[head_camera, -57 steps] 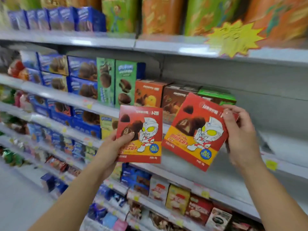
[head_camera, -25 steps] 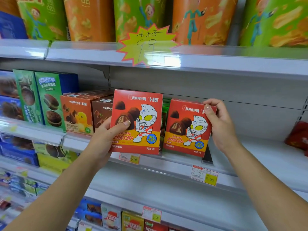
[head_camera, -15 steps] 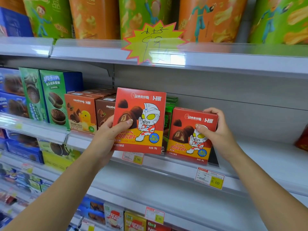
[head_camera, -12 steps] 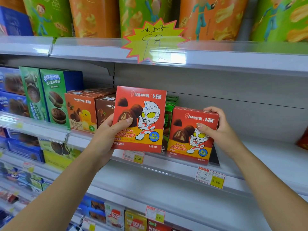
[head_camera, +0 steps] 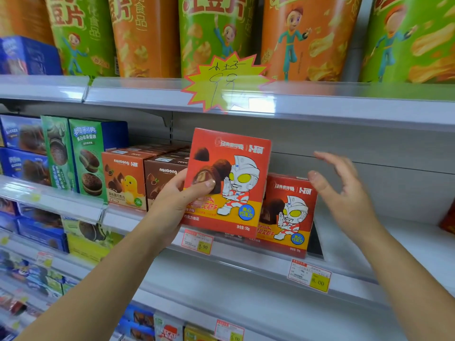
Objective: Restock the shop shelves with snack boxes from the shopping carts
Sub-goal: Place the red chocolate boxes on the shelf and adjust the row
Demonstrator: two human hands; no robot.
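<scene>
Snack boxes [head_camera: 288, 212] go on this shelf [head_camera: 394, 244], the biggest thing here. It is long and grey, with a wide bare part on its right side. Tall green and orange chip tubs [head_camera: 145, 33] stand on the shelf above.

The held box [head_camera: 229, 183] is red and up in the air, in front of the shelf edge. The left hand [head_camera: 177, 200] grips its left side, thumb on the front. It stands up tall, its top leaning a little to the right, picture side facing the person.

The shelved box [head_camera: 288, 212] looks just the same. It stands on the shelf, behind the held box and to its right, facing out too. The held box hides its left edge.

The right hand [head_camera: 344, 193] is open with spread fingers and holds nothing. It is just beside the shelved box's top right corner.

I think the held box goes on the shelf next. It would move away from the person and down, and the left hand is the one gripping it.

A small price tag [head_camera: 309, 275] sits on the rail below.
</scene>
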